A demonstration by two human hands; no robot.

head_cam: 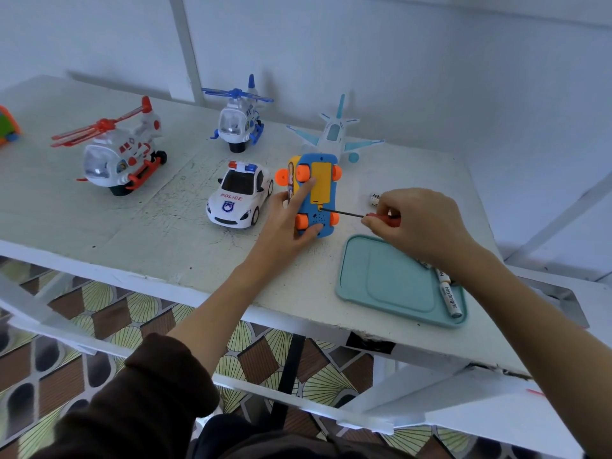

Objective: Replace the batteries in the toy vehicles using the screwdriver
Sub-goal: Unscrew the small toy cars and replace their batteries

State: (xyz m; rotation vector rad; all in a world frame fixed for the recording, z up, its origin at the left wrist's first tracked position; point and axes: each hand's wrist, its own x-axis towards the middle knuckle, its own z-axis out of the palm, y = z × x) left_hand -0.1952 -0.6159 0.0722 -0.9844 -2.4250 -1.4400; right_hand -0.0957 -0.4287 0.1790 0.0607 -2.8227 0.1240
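A blue toy car (326, 180) with orange wheels lies on its side on the white table, underside toward me, with a yellow battery cover. My left hand (291, 220) grips the car, index finger along the cover, thumb at the bottom end. My right hand (414, 223) pinches the red handle of a small screwdriver (351, 213); its black shaft points left and the tip touches the screw spot just below the yellow cover. Batteries (450, 296) lie on the right side of a teal tray (390, 286). Another battery (375, 199) lies on the table behind my right hand.
A white police car (240, 197) stands just left of my left hand. Behind are a red-and-white helicopter (116, 154), a blue-and-white helicopter (238, 120) and a light-blue plane (334, 135). An orange toy (8, 127) peeks in at far left. The table's front edge runs below the tray.
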